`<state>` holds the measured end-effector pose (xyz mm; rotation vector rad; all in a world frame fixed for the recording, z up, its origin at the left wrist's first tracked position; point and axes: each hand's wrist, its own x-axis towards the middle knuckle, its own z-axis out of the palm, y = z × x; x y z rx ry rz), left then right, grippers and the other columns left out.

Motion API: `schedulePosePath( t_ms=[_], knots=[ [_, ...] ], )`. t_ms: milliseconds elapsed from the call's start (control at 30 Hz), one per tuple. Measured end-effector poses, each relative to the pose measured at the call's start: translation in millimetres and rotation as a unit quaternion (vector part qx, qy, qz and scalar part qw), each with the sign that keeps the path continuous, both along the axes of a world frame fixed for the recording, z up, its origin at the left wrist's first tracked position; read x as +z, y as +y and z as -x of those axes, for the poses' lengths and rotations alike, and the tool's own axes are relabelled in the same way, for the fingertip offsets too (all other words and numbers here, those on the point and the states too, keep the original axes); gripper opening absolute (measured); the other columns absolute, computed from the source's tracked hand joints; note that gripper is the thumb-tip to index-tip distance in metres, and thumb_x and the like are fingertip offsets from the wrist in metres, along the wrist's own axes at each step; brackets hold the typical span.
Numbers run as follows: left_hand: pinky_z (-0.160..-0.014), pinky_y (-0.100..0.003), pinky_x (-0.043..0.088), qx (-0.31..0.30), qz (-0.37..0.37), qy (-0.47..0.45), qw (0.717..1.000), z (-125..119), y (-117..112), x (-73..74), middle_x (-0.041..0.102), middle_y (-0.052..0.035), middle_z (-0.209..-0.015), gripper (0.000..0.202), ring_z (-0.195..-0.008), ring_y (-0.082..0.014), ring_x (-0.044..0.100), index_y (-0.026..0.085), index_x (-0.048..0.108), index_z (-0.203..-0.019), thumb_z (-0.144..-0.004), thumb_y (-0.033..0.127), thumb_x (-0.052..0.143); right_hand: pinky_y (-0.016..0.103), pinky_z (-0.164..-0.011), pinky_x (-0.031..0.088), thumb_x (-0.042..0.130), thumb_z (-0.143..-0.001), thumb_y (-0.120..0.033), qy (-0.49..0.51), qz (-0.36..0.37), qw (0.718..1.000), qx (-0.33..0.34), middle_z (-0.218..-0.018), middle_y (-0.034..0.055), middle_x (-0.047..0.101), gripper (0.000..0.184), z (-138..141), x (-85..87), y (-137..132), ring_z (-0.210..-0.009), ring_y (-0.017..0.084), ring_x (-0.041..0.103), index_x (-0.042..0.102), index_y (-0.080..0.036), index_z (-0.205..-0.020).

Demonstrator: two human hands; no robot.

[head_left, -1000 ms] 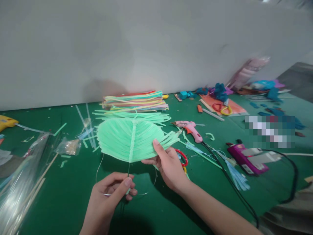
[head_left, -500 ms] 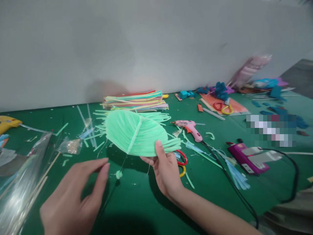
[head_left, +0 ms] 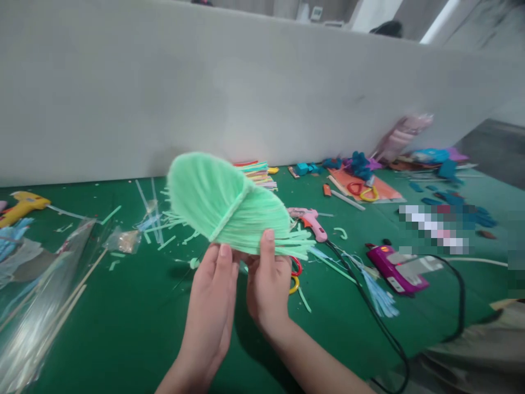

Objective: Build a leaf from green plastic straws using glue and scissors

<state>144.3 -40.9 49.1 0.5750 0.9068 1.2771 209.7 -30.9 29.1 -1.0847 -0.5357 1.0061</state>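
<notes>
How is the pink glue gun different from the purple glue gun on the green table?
The pink glue gun is slimmer and lies nearer the wall; the purple glue gun is bulkier and lies nearer the person. A black cable loops at the purple one; whether it plugs in is unclear. Both lie flat on the green table, untouched.

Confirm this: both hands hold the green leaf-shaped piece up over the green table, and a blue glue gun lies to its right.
Not quite. The head view shows the left hand and right hand holding the green leaf-shaped piece over the green table, but the glue gun is pink, not blue.
</notes>
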Motion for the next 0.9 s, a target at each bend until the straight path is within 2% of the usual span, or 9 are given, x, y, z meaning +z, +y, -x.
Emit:
schedulePosePath(
  t_ms=[67, 167, 267, 367, 433, 533, 700, 833, 900],
  knots=[
    [-0.100, -0.032, 0.051, -0.009, -0.014, -0.027, 0.999, -4, 8, -0.2, 0.076, -0.0053, -0.109, 0.026, -0.118, -0.0222, 0.064, 0.021, 0.073, -0.091, -0.086, 0.046, 0.066, 0.036, -0.067, 0.056, 0.055, -0.085, -0.069, -0.018, 0.023, 1.000, -0.011, -0.063, 0.0069, 0.070, 0.056, 3, -4.1, -5, -0.073, 0.026, 0.068, 0.067, -0.018, -0.064],
    [-0.100, -0.037, 0.052, -0.040, -0.039, -0.052, 0.997, -2, 21, -1.1, 0.076, -0.0093, -0.112, 0.034, -0.119, -0.0262, 0.063, 0.019, 0.074, -0.101, -0.086, 0.048, 0.066, 0.036, -0.075, 0.055, 0.056, -0.085, -0.067, -0.028, 0.016, 0.999, 0.002, -0.065, 0.0067, 0.070, 0.055, 4, -7.1, -7, -0.079, 0.026, 0.068, 0.072, -0.016, -0.072],
    [-0.102, -0.037, 0.051, -0.042, -0.061, -0.070, 0.995, 5, 29, -2.7, 0.074, -0.0083, -0.118, 0.037, -0.121, -0.0252, 0.062, 0.020, 0.072, -0.111, -0.088, 0.047, 0.064, 0.036, -0.079, 0.053, 0.057, -0.087, -0.064, -0.073, 0.014, 0.997, 0.020, -0.062, 0.0048, 0.068, 0.052, 0, -7.1, -5, -0.078, 0.025, 0.066, 0.072, -0.016, -0.071],
    [-0.104, -0.035, 0.050, -0.022, -0.075, -0.079, 0.994, 10, 32, -3.3, 0.072, -0.0077, -0.123, 0.034, -0.122, -0.0235, 0.062, 0.020, 0.071, -0.114, -0.091, 0.043, 0.061, 0.032, -0.066, 0.051, 0.061, -0.086, -0.059, -0.101, 0.006, 0.995, 0.009, -0.055, 0.0003, 0.060, 0.043, -6, -8.4, -1, -0.066, 0.020, 0.060, 0.066, -0.020, -0.070],
    [-0.104, -0.035, 0.050, -0.007, -0.074, -0.082, 0.994, 13, 33, -3.4, 0.072, -0.0079, -0.124, 0.034, -0.121, -0.0232, 0.063, 0.019, 0.070, -0.116, -0.092, 0.041, 0.061, 0.027, -0.054, 0.045, 0.066, -0.085, -0.054, -0.083, -0.020, 0.996, -0.002, -0.056, -0.0033, 0.056, 0.035, -11, -10.5, 3, -0.056, 0.015, 0.053, 0.061, -0.021, -0.075],
    [-0.104, -0.036, 0.051, -0.010, -0.056, -0.087, 0.995, 16, 35, -3.7, 0.071, -0.0087, -0.126, 0.033, -0.119, -0.0238, 0.064, 0.019, 0.069, -0.119, -0.092, 0.036, 0.063, 0.022, -0.042, 0.035, 0.072, -0.080, -0.051, -0.053, -0.032, 0.998, 0.000, -0.055, -0.0070, 0.051, 0.034, -18, -13.4, 9, -0.045, 0.009, 0.044, 0.056, -0.021, -0.077],
    [-0.102, -0.034, 0.052, -0.011, -0.033, -0.086, 0.996, 20, 35, -5.8, 0.070, -0.0092, -0.127, 0.027, -0.119, -0.0225, 0.064, 0.018, 0.069, -0.117, -0.095, 0.028, 0.059, 0.022, -0.047, 0.044, 0.076, -0.078, -0.047, -0.059, -0.052, 0.997, 0.000, -0.070, -0.0034, 0.063, 0.032, -27, -11.8, 13, -0.051, 0.010, 0.055, 0.062, -0.020, -0.087],
    [-0.102, -0.031, 0.052, 0.012, -0.017, -0.079, 0.997, 23, 35, -7.4, 0.070, -0.0078, -0.128, 0.026, -0.119, -0.0201, 0.064, 0.019, 0.068, -0.119, -0.095, 0.025, 0.058, 0.021, -0.051, 0.045, 0.076, -0.079, -0.043, -0.062, -0.057, 0.996, 0.019, -0.067, -0.0042, 0.060, 0.028, -31, -9.9, 14, -0.056, 0.010, 0.054, 0.062, -0.020, -0.077],
    [-0.102, -0.032, 0.052, 0.021, -0.011, -0.072, 0.997, 25, 36, -8.1, 0.070, -0.0083, -0.128, 0.027, -0.119, -0.0205, 0.064, 0.019, 0.067, -0.120, -0.094, 0.024, 0.059, 0.021, -0.054, 0.047, 0.076, -0.080, -0.042, -0.040, -0.052, 0.997, 0.048, -0.069, -0.0042, 0.060, 0.026, -33, -10.7, 15, -0.059, 0.010, 0.054, 0.062, -0.020, -0.079]
  ],
)
